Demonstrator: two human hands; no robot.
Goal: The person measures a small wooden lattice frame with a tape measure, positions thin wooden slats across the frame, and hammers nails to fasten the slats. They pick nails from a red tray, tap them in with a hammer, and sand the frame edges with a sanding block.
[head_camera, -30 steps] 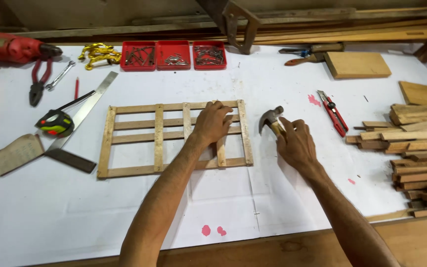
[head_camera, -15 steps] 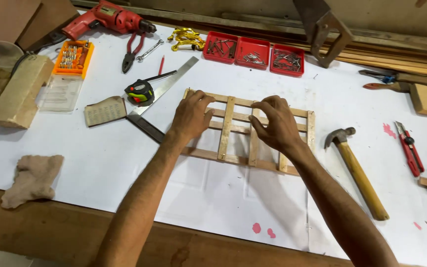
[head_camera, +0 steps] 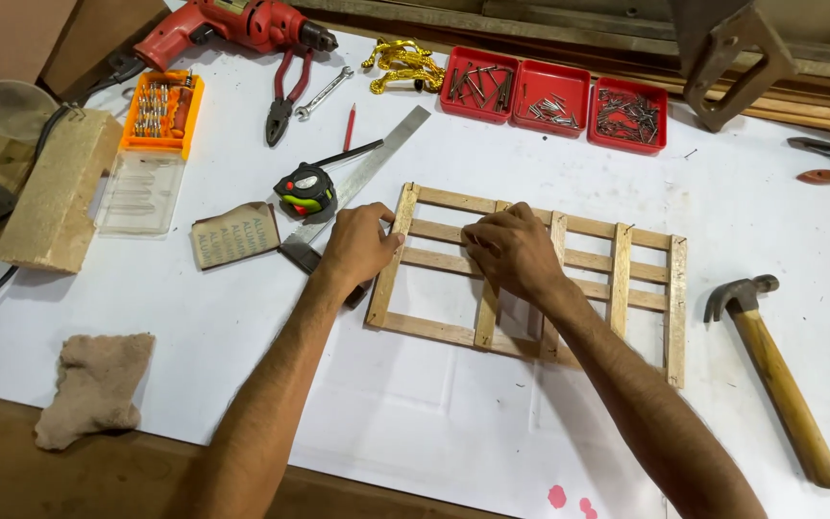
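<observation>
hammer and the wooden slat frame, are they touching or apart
Apart. The head view shows the hammer lying right of the wooden slat frame, with bare white table between them.

One wooden slat frame (head_camera: 626,279) lies on the table, two hands on it: left hand (head_camera: 357,245), right hand (head_camera: 514,252). Three red nail trays (head_camera: 552,99). One claw hammer (head_camera: 772,370), one red drill (head_camera: 228,27), one tape measure (head_camera: 305,191), one pliers (head_camera: 283,96), one wrench (head_camera: 323,92), one red pencil (head_camera: 349,126), one steel square (head_camera: 362,178). Possibly two more tools at the right edge.
</observation>
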